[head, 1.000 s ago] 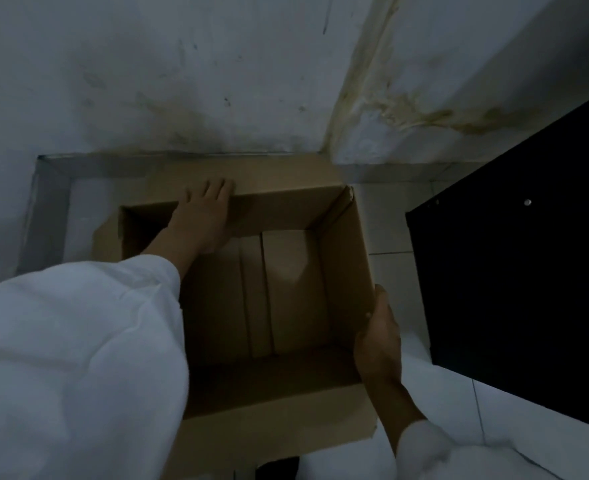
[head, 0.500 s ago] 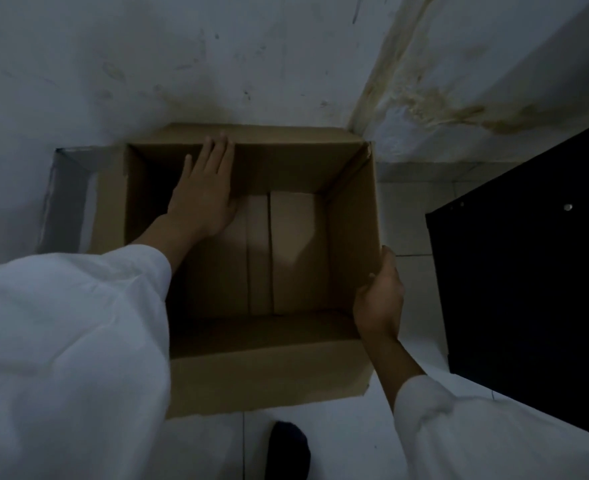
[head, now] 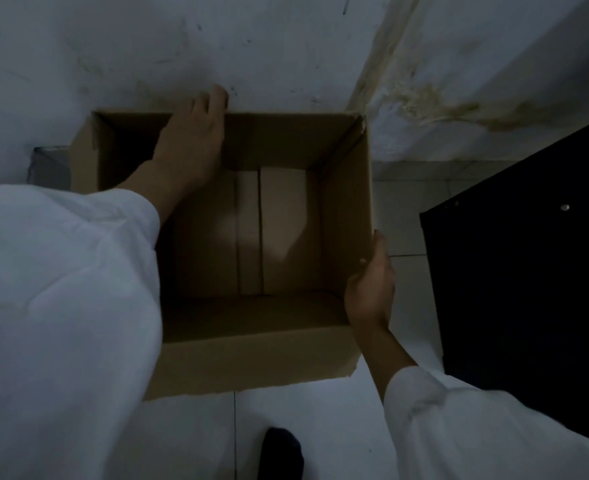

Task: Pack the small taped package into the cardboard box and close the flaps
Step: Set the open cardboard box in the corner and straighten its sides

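Observation:
An open brown cardboard box [head: 251, 362] stands on the white tiled floor against the wall, its inside bare down to the bottom flaps. My left hand [head: 192, 143] lies flat against the inside of the far wall, fingertips reaching over its top edge. My right hand [head: 371, 289] grips the right wall near the front corner, thumb inside and fingers outside. The near flap hangs outward towards me. No small taped package is in view. My wide white left sleeve hides the box's left side.
A stained white wall [head: 251, 46] rises directly behind the box. A black cabinet [head: 528, 271] stands close on the right. A grey object [head: 49, 164] pokes out behind the box's left corner. A dark foot [head: 282, 455] shows at the bottom edge.
The far flap, lying back at first, now stands upright against the wall. My left hand slid up it to the top edge. My right hand stays on the right wall.

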